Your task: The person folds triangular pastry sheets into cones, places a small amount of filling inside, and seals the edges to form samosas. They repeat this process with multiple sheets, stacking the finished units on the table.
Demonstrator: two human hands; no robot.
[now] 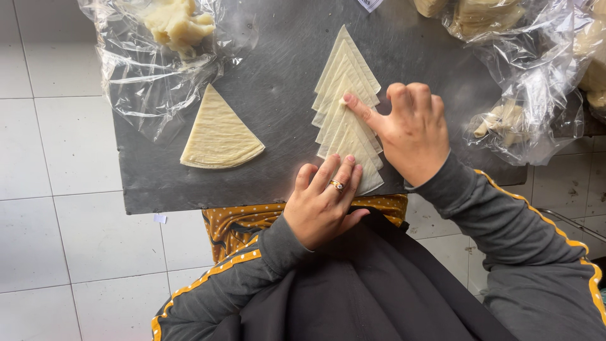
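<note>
Fingers of both hands, right hand (413, 129) and left hand (323, 201), press flat, holding nothing, on overlapping dough triangles (346, 95).

Bare slate (278, 95) between pastry stacks (346, 107)

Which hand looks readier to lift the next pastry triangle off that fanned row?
Probably the right hand: its fingertip already presses on a triangle in the fanned row. The left hand only rests its fingers flat at the row's near end.
</note>
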